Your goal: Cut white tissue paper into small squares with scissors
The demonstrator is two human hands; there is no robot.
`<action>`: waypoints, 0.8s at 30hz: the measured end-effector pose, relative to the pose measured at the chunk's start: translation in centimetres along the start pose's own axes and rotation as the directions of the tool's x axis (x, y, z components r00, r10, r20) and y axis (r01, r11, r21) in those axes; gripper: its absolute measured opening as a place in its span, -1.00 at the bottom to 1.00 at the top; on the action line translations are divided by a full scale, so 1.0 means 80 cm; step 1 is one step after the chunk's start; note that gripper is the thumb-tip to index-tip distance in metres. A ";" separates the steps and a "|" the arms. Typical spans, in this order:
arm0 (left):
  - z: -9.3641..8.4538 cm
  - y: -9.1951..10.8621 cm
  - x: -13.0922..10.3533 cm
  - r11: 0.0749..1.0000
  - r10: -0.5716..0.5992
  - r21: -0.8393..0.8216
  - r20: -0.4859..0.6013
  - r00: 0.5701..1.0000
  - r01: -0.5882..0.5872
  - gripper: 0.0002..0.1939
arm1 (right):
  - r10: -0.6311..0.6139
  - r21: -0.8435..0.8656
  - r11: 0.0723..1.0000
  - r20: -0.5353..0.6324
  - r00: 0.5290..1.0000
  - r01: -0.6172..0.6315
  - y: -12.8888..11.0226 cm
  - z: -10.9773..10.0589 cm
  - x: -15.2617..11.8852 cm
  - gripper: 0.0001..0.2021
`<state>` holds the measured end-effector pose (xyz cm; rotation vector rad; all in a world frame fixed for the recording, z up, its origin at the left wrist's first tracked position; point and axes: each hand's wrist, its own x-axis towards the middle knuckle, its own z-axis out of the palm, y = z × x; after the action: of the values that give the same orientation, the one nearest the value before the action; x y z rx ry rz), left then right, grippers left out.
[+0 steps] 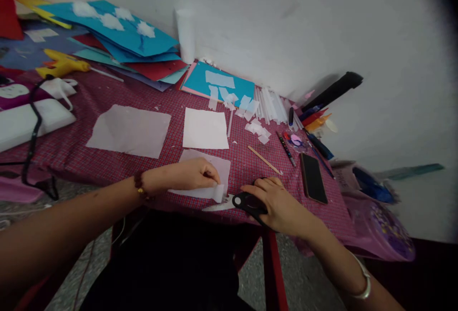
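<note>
My left hand (198, 173) is closed on a thin white paper strip (219, 192) at the table's front edge; its fingers are pinched together. Beneath that hand lies a translucent white sheet (223, 165). Black-handled scissors (246, 202) are in my right hand (275, 201), blades pointing left just below the strip. Behind the hands is a white square sheet (205, 129). A larger translucent sheet (130, 129) lies to its left. Small cut white pieces (258, 129) are farther back on the right.
A wooden stick (265, 160), a pen (286, 149) and a phone (314, 178) lie on the right. Glue sticks (270, 105) are by the wall. Blue sheets (121, 34), a yellow glue gun (64, 64) and a white power strip (36, 122) occupy the left side.
</note>
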<state>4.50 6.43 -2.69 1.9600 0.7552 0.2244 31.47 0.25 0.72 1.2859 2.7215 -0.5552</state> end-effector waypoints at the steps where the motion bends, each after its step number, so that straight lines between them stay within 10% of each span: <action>1: 0.001 0.000 0.001 1.000 -0.006 0.011 -0.009 1.000 0.006 -0.76 | -0.010 -0.002 1.000 0.007 1.000 0.010 -0.001 0.000 0.004 -0.41; 24: 0.010 -0.006 0.003 0.997 0.017 0.076 -0.080 0.997 -0.011 -0.77 | -0.097 -0.046 0.994 0.069 0.993 0.100 0.007 0.017 0.019 -0.55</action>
<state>4.87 6.14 -3.50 2.0387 0.8123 0.2884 30.84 1.20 -1.08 1.1060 2.7372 -0.5258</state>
